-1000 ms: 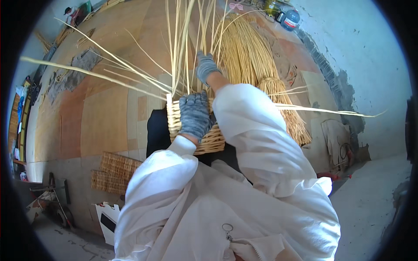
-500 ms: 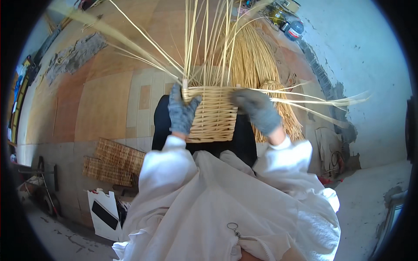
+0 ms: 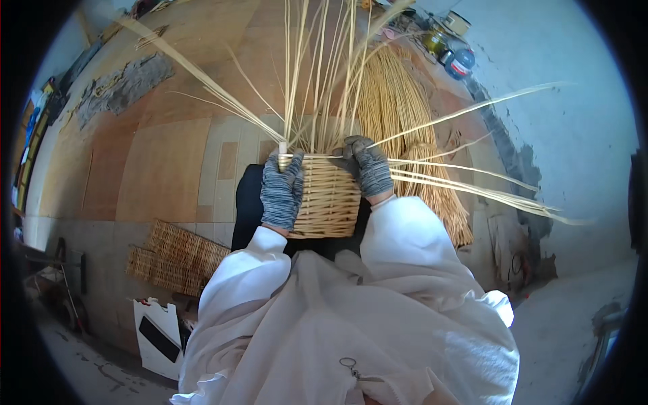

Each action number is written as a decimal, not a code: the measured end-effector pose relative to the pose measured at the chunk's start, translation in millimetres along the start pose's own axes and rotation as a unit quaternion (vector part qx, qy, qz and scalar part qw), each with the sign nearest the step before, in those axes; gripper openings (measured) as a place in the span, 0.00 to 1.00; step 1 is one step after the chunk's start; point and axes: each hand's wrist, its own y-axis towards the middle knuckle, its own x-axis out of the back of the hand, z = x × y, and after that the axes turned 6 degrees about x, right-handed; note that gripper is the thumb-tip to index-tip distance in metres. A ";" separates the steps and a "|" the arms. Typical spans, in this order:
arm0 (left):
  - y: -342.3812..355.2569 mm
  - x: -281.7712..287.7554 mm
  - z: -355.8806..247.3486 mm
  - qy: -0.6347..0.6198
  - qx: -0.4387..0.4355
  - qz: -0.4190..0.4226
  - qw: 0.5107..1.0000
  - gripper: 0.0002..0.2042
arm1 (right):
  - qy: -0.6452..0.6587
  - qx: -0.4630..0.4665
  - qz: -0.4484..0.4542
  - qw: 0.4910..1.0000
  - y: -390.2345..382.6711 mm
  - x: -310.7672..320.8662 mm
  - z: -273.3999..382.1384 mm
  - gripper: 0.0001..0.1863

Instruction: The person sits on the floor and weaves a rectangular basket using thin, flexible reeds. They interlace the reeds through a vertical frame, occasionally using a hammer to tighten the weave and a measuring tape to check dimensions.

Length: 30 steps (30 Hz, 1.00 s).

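A partly woven wicker basket (image 3: 328,202) rests over my lap, its long unwoven stakes (image 3: 317,81) fanning out beyond the top edge and to both sides. My left hand (image 3: 281,192), in a grey knit glove, grips the basket's upper left corner beside a thicker pale post (image 3: 283,150). At the upper right corner my gloved right hand (image 3: 368,167) is closed on a wicker strand (image 3: 459,117), which runs along the top edge and sticks out far to the right. Its fingertips are partly hidden behind the hand.
Bundles of straw-coloured wicker (image 3: 395,94) lie on the floor beyond the basket at right. Woven panels (image 3: 177,255) lie at left, near a white board (image 3: 158,337). A large bottle (image 3: 461,64) stands by the pale wall (image 3: 567,135). A grey cloth (image 3: 128,84) lies at far left.
My right hand, blurred before at the basket's right side, has come up and inward to the top edge, closed on a strand. That strand now slants up to the right. The basket sits slightly lower in view.
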 end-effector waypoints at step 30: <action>-10.8 -74.7 17.9 0.695 -0.243 0.041 0.676 0.29 | -0.712 -0.196 -0.087 0.668 26.7 74.9 63.9 0.17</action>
